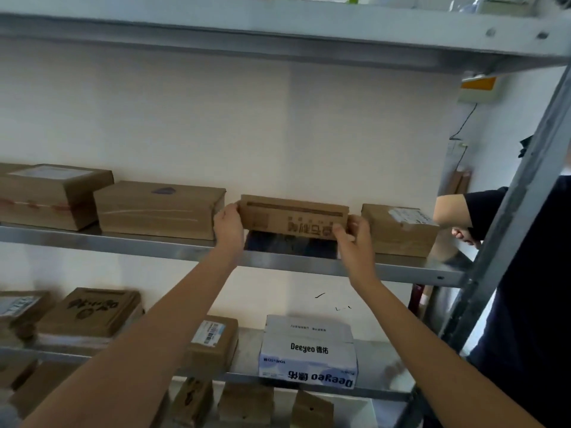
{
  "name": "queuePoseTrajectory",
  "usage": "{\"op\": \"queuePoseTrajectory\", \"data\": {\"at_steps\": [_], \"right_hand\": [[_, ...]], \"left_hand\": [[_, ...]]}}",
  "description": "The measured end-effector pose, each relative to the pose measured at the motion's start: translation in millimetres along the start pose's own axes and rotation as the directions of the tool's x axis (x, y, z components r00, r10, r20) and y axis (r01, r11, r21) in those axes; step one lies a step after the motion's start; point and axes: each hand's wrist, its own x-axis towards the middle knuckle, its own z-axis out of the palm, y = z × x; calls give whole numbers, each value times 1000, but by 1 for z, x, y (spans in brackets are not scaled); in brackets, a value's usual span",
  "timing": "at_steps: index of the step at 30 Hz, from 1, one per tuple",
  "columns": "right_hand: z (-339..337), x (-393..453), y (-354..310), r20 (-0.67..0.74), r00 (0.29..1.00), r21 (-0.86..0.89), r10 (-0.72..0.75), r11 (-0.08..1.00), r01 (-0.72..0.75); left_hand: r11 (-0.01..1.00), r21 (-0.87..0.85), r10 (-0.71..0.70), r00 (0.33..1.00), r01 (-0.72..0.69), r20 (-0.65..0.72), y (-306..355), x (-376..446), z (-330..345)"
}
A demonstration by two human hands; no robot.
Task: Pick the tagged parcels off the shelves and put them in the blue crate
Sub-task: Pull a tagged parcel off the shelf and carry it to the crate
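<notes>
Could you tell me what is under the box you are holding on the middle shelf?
Both hands, left and right, grip the box clear of the shelf. Only dark shadow on the shelf shows beneath; nothing else is visible.

held box point(293, 218): brown cardboard — dark printed characters
tissue box point(307, 350): white and pale blue — black lettering
shelf point(340, 267): grey metal
wall point(216, 125): cream
sleeve point(485, 208): dark navy
</notes>
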Motion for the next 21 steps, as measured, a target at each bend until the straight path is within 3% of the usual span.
{"op": "queuePoseTrajectory", "data": {"at_steps": [3, 7, 10, 15, 21], "right_hand": [[-15, 7, -20, 1, 999, 75, -40, 996, 40], [-23, 17, -39, 40, 999, 260, 31, 965, -40], [-23, 20, -40, 58, 997, 251, 59, 965, -72], [-23, 22, -38, -4, 995, 244, 99, 965, -95], [-22, 27, -38, 25, 990, 187, 137, 973, -139]], "left_hand": [[996, -70, 52, 998, -51, 18, 23, 5, 0], [994, -10, 106, 994, -105, 8, 33, 1, 10], [996, 3, 90, 996, -90, 4, 33, -5, 10], [1000, -20, 7, 991, -4, 132, 32, -4, 0], [999, -27, -21, 990, 25, 137, 31, -2, -10]]}}
